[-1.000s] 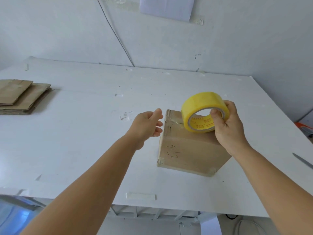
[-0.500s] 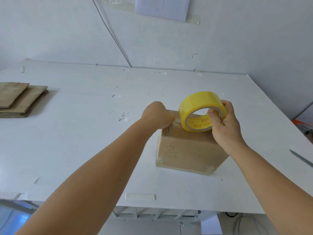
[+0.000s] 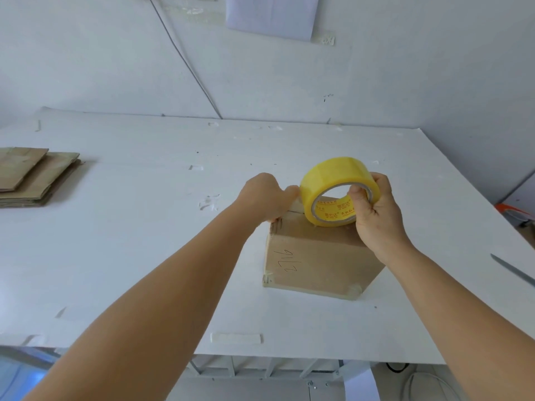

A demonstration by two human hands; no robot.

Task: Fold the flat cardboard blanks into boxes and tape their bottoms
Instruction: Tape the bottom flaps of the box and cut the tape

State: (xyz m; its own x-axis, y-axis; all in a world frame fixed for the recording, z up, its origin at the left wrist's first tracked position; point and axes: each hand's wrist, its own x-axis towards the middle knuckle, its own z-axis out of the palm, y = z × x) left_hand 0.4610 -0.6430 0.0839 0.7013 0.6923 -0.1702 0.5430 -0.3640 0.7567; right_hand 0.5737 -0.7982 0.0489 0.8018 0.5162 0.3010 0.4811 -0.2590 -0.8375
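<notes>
The box stands on the bench just in front of the person, bottom side up it seems, so the flap seam faces the hands and can take tape. The right hand holds the tape roll on edge on top of the box, thumb through the core and fingers curled over the rim; held so, the roll can turn and pay out tape along the seam. The left hand sits at the box's far left top edge, fingers curled down over something there, probably the loose tape end; the grip is closed, though what it pinches is hidden behind the knuckles. Anchoring that end would let the right hand pull the roll away and lay a strip flat. Judged from this, 1 box is folded and its taping has just begun. A stack of blanks waits at the bench's far left, well apart from the box. A blade lies at the right edge, within reach for cutting the strip.
</notes>
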